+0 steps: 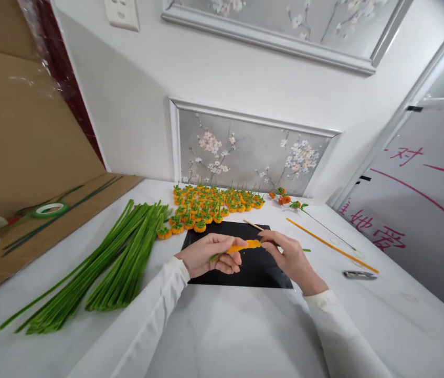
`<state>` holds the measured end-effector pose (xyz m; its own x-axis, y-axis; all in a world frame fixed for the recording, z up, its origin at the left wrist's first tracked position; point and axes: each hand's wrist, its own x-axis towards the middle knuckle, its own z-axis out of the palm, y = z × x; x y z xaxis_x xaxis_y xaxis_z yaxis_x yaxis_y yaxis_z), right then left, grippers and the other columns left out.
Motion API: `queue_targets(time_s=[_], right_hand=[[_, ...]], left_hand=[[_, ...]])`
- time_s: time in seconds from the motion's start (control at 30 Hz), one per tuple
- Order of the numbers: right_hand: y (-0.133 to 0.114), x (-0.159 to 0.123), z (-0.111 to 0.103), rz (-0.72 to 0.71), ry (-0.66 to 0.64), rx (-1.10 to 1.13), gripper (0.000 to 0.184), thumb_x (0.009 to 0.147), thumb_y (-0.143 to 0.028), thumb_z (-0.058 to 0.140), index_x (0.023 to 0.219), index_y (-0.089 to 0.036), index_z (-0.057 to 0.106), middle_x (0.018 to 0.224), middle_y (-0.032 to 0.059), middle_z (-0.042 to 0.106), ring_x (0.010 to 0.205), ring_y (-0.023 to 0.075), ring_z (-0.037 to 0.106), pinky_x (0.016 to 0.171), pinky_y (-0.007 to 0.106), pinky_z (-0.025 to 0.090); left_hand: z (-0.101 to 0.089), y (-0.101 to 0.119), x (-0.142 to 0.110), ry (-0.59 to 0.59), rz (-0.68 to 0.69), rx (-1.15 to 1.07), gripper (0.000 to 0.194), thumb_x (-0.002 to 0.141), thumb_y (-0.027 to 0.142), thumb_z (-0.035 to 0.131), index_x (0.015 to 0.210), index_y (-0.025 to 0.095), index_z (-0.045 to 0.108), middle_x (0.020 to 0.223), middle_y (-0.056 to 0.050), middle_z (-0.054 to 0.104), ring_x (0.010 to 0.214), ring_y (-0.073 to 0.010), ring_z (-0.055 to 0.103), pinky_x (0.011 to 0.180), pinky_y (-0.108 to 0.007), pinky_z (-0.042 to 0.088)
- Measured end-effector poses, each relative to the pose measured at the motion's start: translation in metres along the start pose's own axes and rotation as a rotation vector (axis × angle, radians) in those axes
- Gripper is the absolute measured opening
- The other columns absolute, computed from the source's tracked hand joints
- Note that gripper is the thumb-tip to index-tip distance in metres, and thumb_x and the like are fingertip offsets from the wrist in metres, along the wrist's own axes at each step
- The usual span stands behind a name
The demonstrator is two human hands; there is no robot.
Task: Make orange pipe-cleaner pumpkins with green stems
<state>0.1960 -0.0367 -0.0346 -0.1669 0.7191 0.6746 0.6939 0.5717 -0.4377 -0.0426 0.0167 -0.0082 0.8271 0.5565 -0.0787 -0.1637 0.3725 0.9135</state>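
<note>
Over the black mat [241, 270], my left hand [212, 254] pinches a fuzzy orange chenille stem [250, 245] that looks bunched or coiled. A short green tip [214, 258] sticks out beneath the left fingers. My right hand [291, 258] is closed at the other end of the orange piece, thumb and fingers pressed together. A bit of green stem [306, 250] shows beyond the right knuckles; whether it is held or lies on the table I cannot tell. Just behind the right fingers is a thin pale wooden stick [254, 225], its near end hidden.
Many small orange pumpkin-like pieces with green tops [206, 205] cluster behind the mat. Green chenille stems [123, 268] lie in bundles at left. At right are a straight orange stem [332, 244], thread snips [359, 275] and an orange flower sprig [285, 199]. Green tape [51, 209] rests on cardboard.
</note>
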Motion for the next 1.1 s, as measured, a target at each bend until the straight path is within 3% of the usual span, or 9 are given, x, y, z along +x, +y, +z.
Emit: queue_targets(time_s=[0.13, 0.3, 0.37, 0.47, 0.63, 0.73, 0.9, 1.1], right_hand=[[0.004, -0.003, -0.015, 0.09, -0.085, 0.102, 0.029, 0.095, -0.029, 0.038, 0.114, -0.023, 0.059, 0.084, 0.0039, 0.066, 0.065, 0.0136, 0.061, 0.067, 0.029, 0.052], [0.014, -0.01, -0.031, 0.161, -0.37, 0.345, 0.033, 0.096, -0.033, 0.039, 0.101, -0.023, 0.069, 0.084, 0.0057, 0.067, 0.078, 0.0158, 0.064, 0.074, 0.03, 0.053], [0.014, -0.011, -0.031, 0.227, -0.408, 0.4, 0.029, 0.093, -0.036, 0.045, 0.098, -0.023, 0.071, 0.087, 0.0058, 0.069, 0.082, 0.0171, 0.066, 0.076, 0.031, 0.054], [0.006, -0.009, -0.024, 0.251, -0.334, 0.393, 0.024, 0.088, -0.038, 0.055, 0.1, -0.024, 0.071, 0.089, 0.0051, 0.07, 0.081, 0.018, 0.067, 0.075, 0.031, 0.055], [-0.015, 0.0, -0.008, -0.006, 0.046, 0.092, 0.022, 0.088, -0.028, 0.054, 0.103, -0.026, 0.07, 0.115, 0.009, 0.061, 0.102, 0.0215, 0.06, 0.083, 0.035, 0.053], [-0.028, 0.002, 0.004, -0.098, 0.166, 0.09, 0.022, 0.089, -0.019, 0.052, 0.1, -0.025, 0.069, 0.109, 0.0071, 0.065, 0.1, 0.0194, 0.062, 0.084, 0.034, 0.053], [-0.04, 0.001, 0.02, -0.016, 0.2, 0.13, 0.017, 0.09, -0.022, 0.051, 0.1, -0.023, 0.065, 0.079, 0.0027, 0.069, 0.071, 0.0162, 0.066, 0.07, 0.029, 0.055], [-0.036, 0.001, 0.027, 0.075, 0.135, 0.138, 0.019, 0.095, -0.025, 0.036, 0.107, -0.02, 0.051, 0.063, -0.0031, 0.055, 0.056, 0.0122, 0.055, 0.057, 0.024, 0.047]], left_hand=[[-0.004, 0.004, -0.003, 0.04, 0.157, -0.232, 0.027, 0.088, 0.033, 0.054, 0.1, 0.011, 0.066, 0.078, -0.01, 0.069, 0.068, -0.0164, 0.069, 0.059, -0.022, 0.056], [-0.008, 0.008, -0.005, 0.117, 0.326, -0.489, 0.016, 0.087, 0.02, 0.056, 0.099, 0.014, 0.066, 0.077, -0.006, 0.066, 0.067, -0.0121, 0.065, 0.061, -0.021, 0.055], [-0.009, 0.008, -0.003, 0.129, 0.373, -0.595, 0.018, 0.087, 0.021, 0.057, 0.102, 0.015, 0.065, 0.074, -0.004, 0.064, 0.063, -0.0098, 0.062, 0.056, -0.018, 0.053], [-0.007, 0.005, 0.001, 0.187, 0.417, -0.651, 0.021, 0.086, 0.02, 0.059, 0.106, 0.016, 0.064, 0.074, -0.004, 0.064, 0.06, -0.0076, 0.059, 0.05, -0.014, 0.047], [0.002, -0.004, 0.011, 0.239, 0.316, -0.467, 0.022, 0.089, 0.018, 0.054, 0.108, 0.012, 0.064, 0.088, -0.011, 0.067, 0.068, -0.0095, 0.064, 0.038, -0.009, 0.038], [0.01, -0.008, 0.014, 0.266, 0.26, -0.399, 0.024, 0.088, 0.008, 0.05, 0.109, 0.011, 0.062, 0.092, -0.011, 0.068, 0.074, -0.0107, 0.068, 0.04, -0.007, 0.041], [0.018, -0.01, 0.017, 0.355, 0.267, -0.378, 0.04, 0.087, 0.003, 0.05, 0.125, 0.017, 0.049, 0.084, -0.006, 0.069, 0.078, -0.0126, 0.07, 0.07, -0.017, 0.055], [0.017, -0.015, 0.022, 0.332, 0.22, -0.33, 0.008, 0.088, 0.017, 0.054, 0.092, 0.012, 0.06, 0.085, -0.008, 0.068, 0.086, -0.0188, 0.07, 0.076, -0.022, 0.057]])
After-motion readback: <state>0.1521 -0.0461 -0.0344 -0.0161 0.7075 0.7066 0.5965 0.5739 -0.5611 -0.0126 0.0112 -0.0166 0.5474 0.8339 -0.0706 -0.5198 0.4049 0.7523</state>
